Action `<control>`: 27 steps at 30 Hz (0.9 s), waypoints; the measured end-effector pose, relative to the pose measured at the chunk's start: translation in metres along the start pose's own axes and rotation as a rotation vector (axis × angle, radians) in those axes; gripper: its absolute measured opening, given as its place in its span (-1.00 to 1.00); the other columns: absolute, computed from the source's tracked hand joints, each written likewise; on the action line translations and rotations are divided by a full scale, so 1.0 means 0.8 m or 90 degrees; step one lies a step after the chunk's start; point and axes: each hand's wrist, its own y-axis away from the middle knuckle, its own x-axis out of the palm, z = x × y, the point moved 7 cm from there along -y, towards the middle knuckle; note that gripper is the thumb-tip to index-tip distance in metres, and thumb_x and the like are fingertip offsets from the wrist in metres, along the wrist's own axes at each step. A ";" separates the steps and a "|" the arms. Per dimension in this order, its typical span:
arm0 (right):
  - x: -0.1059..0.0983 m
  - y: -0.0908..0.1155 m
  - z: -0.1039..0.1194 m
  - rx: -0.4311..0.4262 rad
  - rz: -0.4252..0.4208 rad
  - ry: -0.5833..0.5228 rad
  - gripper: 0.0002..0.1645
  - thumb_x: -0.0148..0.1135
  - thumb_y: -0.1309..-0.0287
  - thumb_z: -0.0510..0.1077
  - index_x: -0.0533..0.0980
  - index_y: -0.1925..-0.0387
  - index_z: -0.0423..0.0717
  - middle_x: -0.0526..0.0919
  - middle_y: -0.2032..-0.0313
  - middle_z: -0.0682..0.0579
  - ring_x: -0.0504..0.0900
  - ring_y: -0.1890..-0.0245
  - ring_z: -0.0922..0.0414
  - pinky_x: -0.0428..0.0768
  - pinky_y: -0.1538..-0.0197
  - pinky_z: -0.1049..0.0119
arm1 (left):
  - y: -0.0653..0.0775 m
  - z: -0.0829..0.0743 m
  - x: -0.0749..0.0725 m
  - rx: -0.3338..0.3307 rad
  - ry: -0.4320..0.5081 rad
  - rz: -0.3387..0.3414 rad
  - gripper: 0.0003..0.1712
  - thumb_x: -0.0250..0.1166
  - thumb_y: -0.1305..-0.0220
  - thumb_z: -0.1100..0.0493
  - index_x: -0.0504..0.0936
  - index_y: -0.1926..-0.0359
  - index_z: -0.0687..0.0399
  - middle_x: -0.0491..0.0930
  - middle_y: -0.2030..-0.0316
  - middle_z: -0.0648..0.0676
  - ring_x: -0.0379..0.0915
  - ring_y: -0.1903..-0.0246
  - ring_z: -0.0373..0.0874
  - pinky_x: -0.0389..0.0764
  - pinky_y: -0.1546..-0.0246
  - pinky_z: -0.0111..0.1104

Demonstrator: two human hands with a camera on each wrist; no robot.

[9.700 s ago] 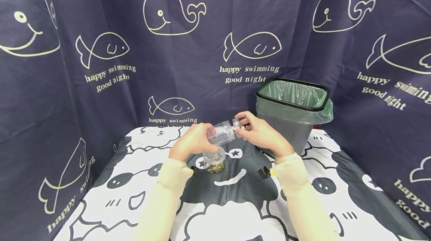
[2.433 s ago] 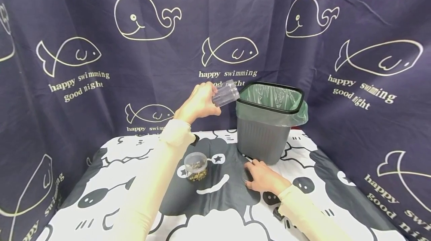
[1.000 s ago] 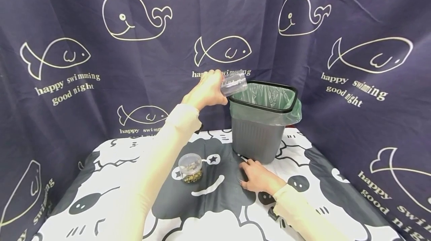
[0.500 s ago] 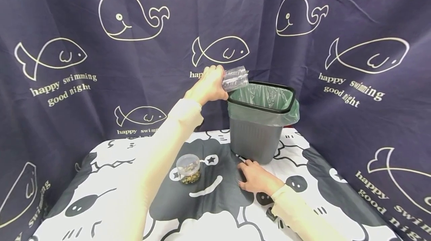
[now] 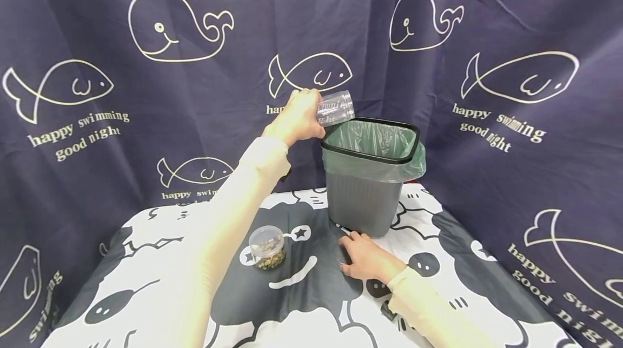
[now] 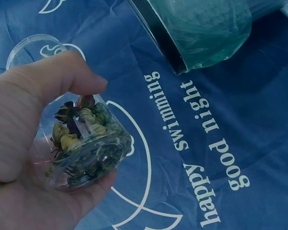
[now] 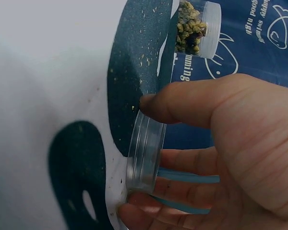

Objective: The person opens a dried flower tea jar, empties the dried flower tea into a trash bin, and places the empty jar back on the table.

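Observation:
My left hand [image 5: 298, 118] grips a clear plastic jar [image 5: 336, 108] beside the near left rim of the bin [image 5: 365, 196]. The jar is tilted, its mouth toward the bin. Inside it, in the left wrist view, dried flower buds [image 6: 81, 124] lie near the base. Down on the cloth, my right hand [image 5: 365, 256] holds a clear round lid [image 7: 146, 153], thumb at one edge and fingers at the other; the hand mostly hides it in the head view. A second clear jar [image 5: 267, 248], part filled with yellowish dried flowers, stands upright to its left.
The grey bin has a black rim and a green plastic liner [image 5: 379, 137]. A cartoon-print cloth [image 5: 311, 332] covers the table, with small crumbs [image 7: 146, 62] scattered on it. Dark blue printed curtains [image 5: 243, 67] enclose the back and sides.
Earlier both hands were together over the table with jar and lid. Since then the right hand has brought the lid down to the cloth, and the left has raised the jar to the bin's rim.

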 end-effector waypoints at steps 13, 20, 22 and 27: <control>0.004 0.000 -0.004 0.003 -0.006 -0.008 -0.37 0.52 0.04 -0.02 0.57 -0.05 -0.23 0.57 0.09 -0.16 0.56 0.09 -0.15 0.58 -0.05 -0.06 | -0.020 -0.009 0.002 0.018 -0.021 -0.005 -0.25 0.63 0.23 0.21 0.51 -0.06 0.25 0.57 0.05 0.17 0.37 0.04 0.12 0.31 -0.19 -0.18; 0.007 0.001 -0.008 0.006 -0.006 -0.003 -0.38 0.52 0.02 -0.01 0.57 -0.06 -0.22 0.57 0.09 -0.15 0.56 0.09 -0.16 0.57 -0.07 -0.06 | -0.024 -0.016 0.005 0.023 -0.035 -0.010 -0.23 0.65 0.25 0.20 0.53 -0.06 0.26 0.57 0.06 0.15 0.38 0.06 0.11 0.32 -0.17 -0.18; 0.006 0.002 -0.008 0.007 -0.007 0.001 -0.38 0.52 0.02 -0.01 0.57 -0.06 -0.22 0.57 0.10 -0.14 0.56 0.10 -0.15 0.58 -0.06 -0.05 | -0.026 -0.017 0.007 0.025 -0.041 -0.011 -0.22 0.66 0.26 0.20 0.54 -0.06 0.26 0.58 0.07 0.14 0.38 0.07 0.10 0.32 -0.16 -0.17; 0.003 0.005 -0.007 0.007 -0.007 -0.002 -0.37 0.53 0.03 -0.01 0.57 -0.06 -0.23 0.57 0.10 -0.15 0.55 0.12 -0.13 0.58 -0.04 -0.05 | -0.030 -0.022 0.010 0.031 -0.061 -0.012 -0.23 0.67 0.27 0.21 0.55 -0.05 0.26 0.60 0.07 0.14 0.42 0.07 0.08 0.31 -0.16 -0.17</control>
